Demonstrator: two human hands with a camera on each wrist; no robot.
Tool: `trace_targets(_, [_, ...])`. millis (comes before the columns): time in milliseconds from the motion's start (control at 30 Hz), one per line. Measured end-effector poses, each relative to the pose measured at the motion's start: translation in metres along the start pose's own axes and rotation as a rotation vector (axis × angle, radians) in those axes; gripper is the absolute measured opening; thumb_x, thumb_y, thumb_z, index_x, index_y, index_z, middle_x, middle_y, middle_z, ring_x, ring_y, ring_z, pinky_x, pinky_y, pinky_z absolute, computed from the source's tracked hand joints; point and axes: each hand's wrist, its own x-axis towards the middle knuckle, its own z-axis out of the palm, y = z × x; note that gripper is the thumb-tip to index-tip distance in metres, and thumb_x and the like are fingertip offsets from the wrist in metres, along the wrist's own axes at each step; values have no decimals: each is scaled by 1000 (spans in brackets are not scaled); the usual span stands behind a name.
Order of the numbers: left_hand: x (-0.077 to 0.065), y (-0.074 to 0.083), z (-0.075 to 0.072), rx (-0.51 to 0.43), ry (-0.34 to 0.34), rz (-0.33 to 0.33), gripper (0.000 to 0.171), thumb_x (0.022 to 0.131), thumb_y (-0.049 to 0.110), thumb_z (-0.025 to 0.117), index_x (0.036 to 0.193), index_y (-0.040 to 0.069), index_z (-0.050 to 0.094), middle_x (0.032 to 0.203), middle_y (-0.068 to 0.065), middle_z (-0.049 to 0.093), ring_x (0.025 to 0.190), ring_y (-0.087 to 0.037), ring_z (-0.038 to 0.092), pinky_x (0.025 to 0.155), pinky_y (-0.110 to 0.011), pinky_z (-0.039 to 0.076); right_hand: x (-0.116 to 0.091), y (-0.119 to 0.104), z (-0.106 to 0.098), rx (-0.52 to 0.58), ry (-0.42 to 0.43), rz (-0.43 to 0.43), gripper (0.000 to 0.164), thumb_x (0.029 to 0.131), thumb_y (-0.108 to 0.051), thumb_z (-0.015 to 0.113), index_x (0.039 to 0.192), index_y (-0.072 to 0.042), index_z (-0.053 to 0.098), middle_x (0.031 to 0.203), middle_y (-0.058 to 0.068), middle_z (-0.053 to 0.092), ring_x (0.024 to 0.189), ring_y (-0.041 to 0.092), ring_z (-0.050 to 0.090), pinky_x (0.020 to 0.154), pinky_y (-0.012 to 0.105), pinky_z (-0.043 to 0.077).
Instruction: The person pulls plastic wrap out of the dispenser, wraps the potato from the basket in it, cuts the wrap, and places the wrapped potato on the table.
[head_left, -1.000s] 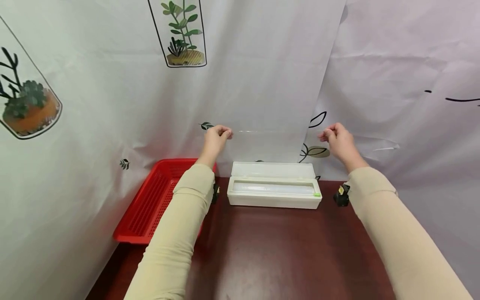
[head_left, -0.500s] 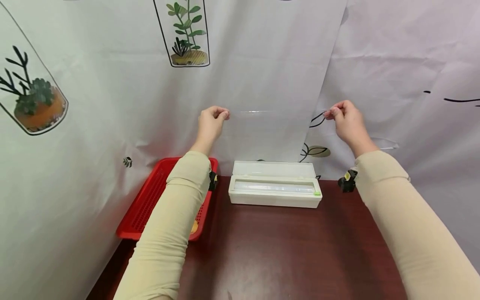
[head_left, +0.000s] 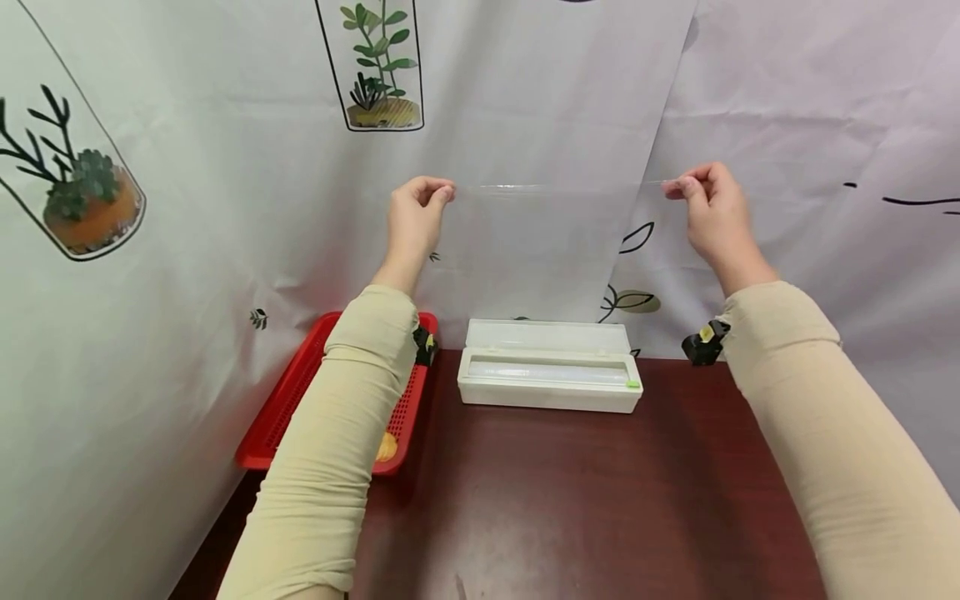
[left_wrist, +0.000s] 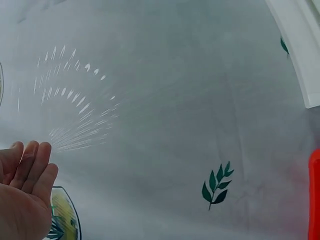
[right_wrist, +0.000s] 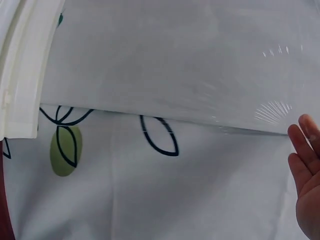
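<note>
A clear sheet of plastic wrap [head_left: 517, 187] is stretched across the air, its top edge showing as a thin shiny line. My left hand [head_left: 412, 225] pinches one corner and my right hand [head_left: 716, 217] pinches the other. In the left wrist view, bright creases in the wrap [left_wrist: 80, 132] fan out from the left hand [left_wrist: 27, 195]. Similar creases appear near the right hand [right_wrist: 307, 170] in the right wrist view. Below stands a white wrap dispenser [head_left: 551, 397], its lid [head_left: 547, 336] raised and the roll [head_left: 540, 372] inside. The sheet's lower part is too transparent to trace.
To the left, a red plastic basket [head_left: 258, 461] is partly hidden by the left sleeve; a yellowish item [head_left: 387, 447] lies in it. A green slider [head_left: 633, 384] sits on the dispenser's right front edge. The dark red table [head_left: 570, 500] meets a printed curtain [head_left: 540, 108] behind.
Both hands have risen well above the dispenser and spread slightly apart, drawing the wrap's edge up with them. More of the basket and its yellowish item shows. The dispenser stays put.
</note>
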Motion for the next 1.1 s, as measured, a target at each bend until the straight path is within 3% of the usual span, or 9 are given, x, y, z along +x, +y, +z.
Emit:
trace_targets(167, [-1, 4, -6, 16, 3, 44, 16, 93, 10, 56, 99, 1, 67, 93, -9, 66, 85, -14, 58, 72, -20, 43, 1, -7, -2, 61, 21, -38, 10, 98, -21, 43, 91, -19, 50, 89, -19, 63, 85, -4, 55, 76, 18, 36])
trace_targets(267, [-9, 3, -12, 20, -14, 95, 16, 93, 11, 55, 99, 1, 66, 91, -8, 65, 82, -11, 56, 71, -18, 42, -5, -10, -6, 93, 6, -51, 10, 98, -20, 44, 91, -17, 51, 85, -21, 63, 82, 0, 56, 73, 18, 39])
trace_targets(400, [-31, 5, -29, 56, -33, 213, 14, 91, 11, 58, 94, 3, 68, 86, -7, 64, 78, -11, 52, 66, -19, 37, -24, -13, -18, 63, 1, -85, 10, 96, -20, 49, 89, -18, 57, 81, -27, 61, 77, 2, 49, 67, 17, 32])
trace_targets(533, [-61, 8, -49, 89, -88, 377, 10, 89, 9, 61, 92, 3, 69, 87, -7, 65, 83, -12, 51, 75, -25, 40, -50, -20, -36, 40, 28, -201, 11, 92, -12, 56, 86, -8, 65, 87, -25, 59, 86, 1, 42, 71, 17, 28])
trace_targets(600, [-75, 8, -58, 43, -149, 402, 10, 88, 7, 62, 93, 2, 68, 90, -6, 65, 87, -12, 54, 80, -28, 43, -64, -24, -46, 75, 5, -243, 10, 90, -5, 57, 88, -3, 66, 91, -19, 59, 90, 1, 44, 75, 15, 31])
trace_targets(700, [-94, 5, -71, -46, -262, 398, 9, 88, 1, 60, 94, 0, 66, 90, -7, 65, 85, -12, 58, 77, -26, 47, -86, -27, -60, 192, -138, -259, 8, 90, 3, 53, 89, 4, 61, 92, -10, 64, 91, 5, 55, 78, 11, 38])
trace_targets(867, [-132, -6, -96, -156, -525, 363, 14, 85, -7, 59, 93, 3, 65, 86, -7, 65, 77, -16, 61, 68, -25, 50, -135, -22, -77, 334, -456, -288, 19, 85, 19, 46, 89, 6, 59, 80, 7, 66, 80, 14, 62, 74, 18, 45])
trace_targets(1000, [-178, -31, -111, -241, -804, 335, 22, 84, -9, 59, 93, 10, 64, 85, -4, 63, 77, -17, 59, 66, -28, 50, -191, -1, -76, 403, -778, -324, 35, 80, 25, 46, 92, -4, 59, 80, 3, 63, 75, 14, 60, 65, 23, 47])
trace_targets(1100, [-218, -55, -112, -274, -1027, 247, 18, 87, -4, 58, 93, 12, 64, 84, -2, 63, 77, -11, 59, 66, -28, 51, -238, 23, -64, 429, -999, -283, 35, 82, 20, 49, 93, -12, 57, 79, -3, 62, 73, 10, 59, 61, 23, 47])
